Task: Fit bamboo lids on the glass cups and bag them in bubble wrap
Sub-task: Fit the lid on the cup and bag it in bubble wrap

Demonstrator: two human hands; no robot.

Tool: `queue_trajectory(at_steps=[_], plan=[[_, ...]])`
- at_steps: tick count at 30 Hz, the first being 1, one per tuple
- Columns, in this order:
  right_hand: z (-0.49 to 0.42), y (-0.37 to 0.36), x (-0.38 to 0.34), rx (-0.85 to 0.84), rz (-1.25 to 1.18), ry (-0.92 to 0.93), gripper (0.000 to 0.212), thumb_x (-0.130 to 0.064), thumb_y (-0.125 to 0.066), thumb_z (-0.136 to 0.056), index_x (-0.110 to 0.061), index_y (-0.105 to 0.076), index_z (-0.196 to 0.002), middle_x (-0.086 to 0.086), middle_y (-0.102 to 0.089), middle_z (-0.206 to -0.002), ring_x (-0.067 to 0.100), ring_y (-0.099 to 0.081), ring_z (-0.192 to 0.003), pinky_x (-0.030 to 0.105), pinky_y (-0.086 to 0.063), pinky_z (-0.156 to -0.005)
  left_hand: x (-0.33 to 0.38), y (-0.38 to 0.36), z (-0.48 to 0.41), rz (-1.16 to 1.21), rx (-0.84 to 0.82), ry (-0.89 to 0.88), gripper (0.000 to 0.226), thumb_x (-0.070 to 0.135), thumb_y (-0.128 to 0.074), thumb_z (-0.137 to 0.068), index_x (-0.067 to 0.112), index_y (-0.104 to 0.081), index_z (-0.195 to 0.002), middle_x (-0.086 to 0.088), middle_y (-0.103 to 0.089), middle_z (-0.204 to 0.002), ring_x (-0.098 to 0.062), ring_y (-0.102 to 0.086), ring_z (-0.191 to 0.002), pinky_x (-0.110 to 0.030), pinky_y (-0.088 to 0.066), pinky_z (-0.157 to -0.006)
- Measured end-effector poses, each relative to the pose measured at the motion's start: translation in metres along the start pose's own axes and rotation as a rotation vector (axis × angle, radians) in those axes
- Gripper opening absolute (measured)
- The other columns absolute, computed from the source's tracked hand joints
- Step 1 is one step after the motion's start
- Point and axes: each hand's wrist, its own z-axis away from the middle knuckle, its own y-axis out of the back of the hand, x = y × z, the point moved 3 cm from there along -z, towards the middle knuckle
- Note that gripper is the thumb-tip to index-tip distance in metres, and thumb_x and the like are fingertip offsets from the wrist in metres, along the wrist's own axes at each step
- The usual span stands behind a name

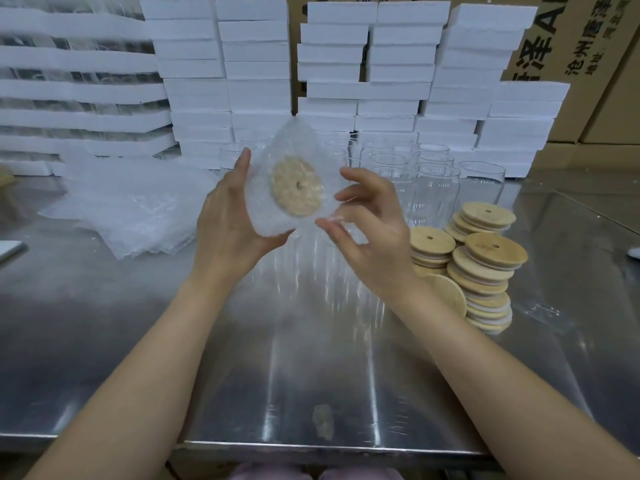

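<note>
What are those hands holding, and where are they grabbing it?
A bubble-wrap bag with a lidded cup inside: the left hand grips its left side, the right hand pinches its right edge.

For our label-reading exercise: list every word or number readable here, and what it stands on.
"泽A": large print, cut off, on the brown cardboard carton.
"沧州盾泽": smaller print on the same carton.
"地址" line beneath: rest blurred.
Marks on the clear glass cups: too small to read.
</note>
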Motion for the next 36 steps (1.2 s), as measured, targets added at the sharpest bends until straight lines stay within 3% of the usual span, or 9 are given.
queue_trajectory(at_steps=[6, 10, 13, 17, 22, 25, 29, 32, 36], plan=[[-0.01, 0.011, -0.006, 0.242, -0.111, -0.074, 0.031, -0.016, -0.052, -0.096, -0.006, -0.05, -0.126, 0.01, -0.036, -0.136, 0.026, -0.04, -0.131, 0.042, -0.037, -0.11, 0.005, -0.005, 0.003, 0.512, -0.128, 0.306, 0.095, 0.047, -0.084, -0.056, 0.041, -0.019, -0.125, 0.026, -0.047, -0.12, 0.02, -0.049, -0.102, -0.001, -0.04, -0.076], [0.005, -0.011, 0.008, -0.067, -0.236, -0.605, 0.044, -0.022, -0.049, -0.1, -0.017, -0.035, -0.141, 0.003, -0.039, -0.144, 0.009, -0.041, -0.131, 0.027, -0.033, -0.112, -0.001, -0.009, -0.001, 0.878, -0.299, 0.452, 0.091, 0.038, -0.08, -0.055, 0.012, -0.039, -0.132, -0.001, -0.06, -0.126, -0.01, -0.059, -0.117, -0.037, -0.046, -0.103], [0.021, -0.026, 0.018, -0.296, -0.334, -0.82, 0.048, -0.027, -0.051, -0.1, -0.014, -0.039, -0.145, -0.002, -0.049, -0.144, 0.006, -0.047, -0.13, 0.035, -0.036, -0.113, 0.006, -0.011, 0.004, 1.135, -0.466, 0.516, 0.081, 0.017, -0.073, -0.063, 0.003, -0.042, -0.137, -0.017, -0.062, -0.127, -0.031, -0.061, -0.115, -0.046, -0.049, -0.097], [0.024, -0.03, 0.021, -0.187, -0.516, -0.856, 0.024, -0.008, -0.058, -0.095, -0.02, -0.056, -0.116, -0.004, -0.063, -0.117, 0.009, -0.059, -0.112, 0.039, -0.043, -0.108, 0.004, -0.014, 0.006, 1.163, -0.433, 0.613, 0.036, 0.007, -0.052, -0.06, 0.018, -0.058, -0.094, 0.009, -0.072, -0.073, -0.006, -0.069, -0.07, -0.021, -0.053, -0.064], [0.028, -0.03, 0.03, -0.117, -0.489, -0.948, 0.02, -0.004, -0.062, -0.092, -0.022, -0.055, -0.086, -0.005, -0.063, -0.092, -0.002, -0.061, -0.085, 0.03, -0.048, -0.089, 0.003, -0.012, 0.004, 1.134, -0.425, 0.637, 0.038, -0.006, -0.039, -0.076, 0.014, -0.071, -0.076, -0.001, -0.071, -0.087, -0.013, -0.066, -0.086, -0.027, -0.049, -0.087], [0.033, -0.031, 0.035, -0.105, -0.457, -0.994, 0.023, -0.002, -0.056, -0.095, -0.022, -0.051, -0.083, -0.009, -0.06, -0.085, -0.006, -0.057, -0.075, 0.027, -0.043, -0.085, -0.005, -0.017, 0.008, 1.064, -0.41, 0.697, 0.037, -0.013, -0.025, -0.086, -0.002, -0.059, -0.097, -0.016, -0.058, -0.109, -0.027, -0.055, -0.105, -0.047, -0.035, -0.109], [0.031, -0.031, 0.033, -0.071, -0.404, -0.997, 0.011, -0.016, -0.052, -0.099, -0.023, -0.048, -0.105, 0.001, -0.064, -0.111, 0.005, -0.06, -0.098, 0.029, -0.044, -0.093, -0.016, -0.018, 0.002, 1.138, -0.49, 0.658, 0.034, 0.016, -0.04, -0.087, 0.01, -0.06, -0.114, -0.005, -0.064, -0.114, -0.019, -0.061, -0.105, -0.033, -0.044, -0.1], [0.029, -0.03, 0.029, -0.064, -0.421, -0.996, 0.023, -0.025, -0.051, -0.1, -0.032, -0.045, -0.12, -0.002, -0.063, -0.121, 0.007, -0.059, -0.111, 0.025, -0.043, -0.098, -0.024, -0.025, 0.0, 0.99, -0.588, 0.626, 0.062, 0.036, -0.047, -0.098, 0.006, -0.029, -0.149, -0.015, -0.043, -0.148, -0.029, -0.042, -0.135, -0.032, -0.029, -0.114], [0.031, -0.03, 0.029, -0.134, -0.415, -0.985, 0.027, -0.027, -0.051, -0.1, -0.038, -0.044, -0.124, -0.019, -0.06, -0.11, 0.006, -0.056, -0.116, 0.03, -0.041, -0.105, -0.019, -0.033, 0.011, 0.744, -0.531, 0.491, 0.101, 0.052, -0.082, -0.059, 0.02, -0.036, -0.143, 0.017, -0.056, -0.128, 0.004, -0.054, -0.118, -0.022, -0.044, -0.101]])
